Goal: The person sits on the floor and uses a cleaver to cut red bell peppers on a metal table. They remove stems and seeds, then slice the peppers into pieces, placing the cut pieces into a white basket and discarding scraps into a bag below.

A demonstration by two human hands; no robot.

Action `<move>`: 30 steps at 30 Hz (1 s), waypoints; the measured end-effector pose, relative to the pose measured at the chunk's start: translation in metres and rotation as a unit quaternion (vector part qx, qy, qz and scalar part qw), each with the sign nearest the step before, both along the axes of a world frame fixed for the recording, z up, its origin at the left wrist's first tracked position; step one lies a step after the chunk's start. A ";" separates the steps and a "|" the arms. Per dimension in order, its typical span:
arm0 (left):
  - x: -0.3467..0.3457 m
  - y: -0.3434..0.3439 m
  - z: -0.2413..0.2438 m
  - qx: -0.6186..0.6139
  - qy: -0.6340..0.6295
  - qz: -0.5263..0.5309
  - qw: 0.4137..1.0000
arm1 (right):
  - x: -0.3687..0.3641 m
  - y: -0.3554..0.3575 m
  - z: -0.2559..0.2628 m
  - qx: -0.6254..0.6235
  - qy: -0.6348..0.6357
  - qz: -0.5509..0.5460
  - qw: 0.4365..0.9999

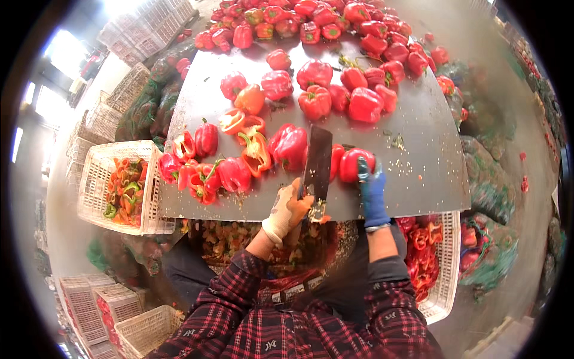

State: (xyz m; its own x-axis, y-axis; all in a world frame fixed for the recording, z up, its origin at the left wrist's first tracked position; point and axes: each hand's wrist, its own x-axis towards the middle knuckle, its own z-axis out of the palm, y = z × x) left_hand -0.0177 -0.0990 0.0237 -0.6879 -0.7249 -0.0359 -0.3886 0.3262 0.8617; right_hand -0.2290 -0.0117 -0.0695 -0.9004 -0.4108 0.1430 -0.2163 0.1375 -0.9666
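Note:
My left hand (287, 208), in a pale stained work glove, grips a cleaver-like knife (318, 161) by its handle. The broad dark blade points away from me over the metal table (417, 179). My right hand (374, 197), in a blue glove, has its thumb and fingers on a red bell pepper (354, 162) just right of the blade. Another red piece (336, 159) shows between blade and pepper; the blade partly hides it. Left of the knife lies a large whole red pepper (288, 146), beside a cut-open orange pepper (256, 155).
More red peppers (314, 22) are heaped at the table's far end. A white plastic crate (152, 184) of pepper pieces stands left; another crate (448, 269) with red peppers is at lower right. A bin of scraps (224, 242) sits below the table edge. Net sacks (489, 179) line the right.

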 end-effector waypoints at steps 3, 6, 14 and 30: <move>0.000 0.005 -0.003 -0.001 -0.018 -0.032 0.999 | 0.015 0.007 -0.003 0.107 0.088 0.003 0.990; 0.007 0.003 -0.013 -0.280 -0.016 -0.149 0.948 | 0.018 0.022 0.018 0.173 0.073 0.044 0.981; -0.006 0.038 0.022 -0.085 -0.174 -0.112 0.975 | 0.002 0.025 0.008 0.135 0.216 0.040 0.966; -0.073 -0.025 0.050 -0.392 -0.315 -0.451 0.738 | 0.007 0.011 -0.019 0.121 0.133 0.083 0.980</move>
State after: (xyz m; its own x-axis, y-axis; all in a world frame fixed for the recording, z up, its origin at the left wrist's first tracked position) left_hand -0.0909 -0.1243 0.0733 -0.9291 0.0489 -0.3667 0.0473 0.9988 0.0133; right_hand -0.2224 -0.0012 -0.0881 -0.7618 -0.6000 0.2443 -0.4959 0.2974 -0.8159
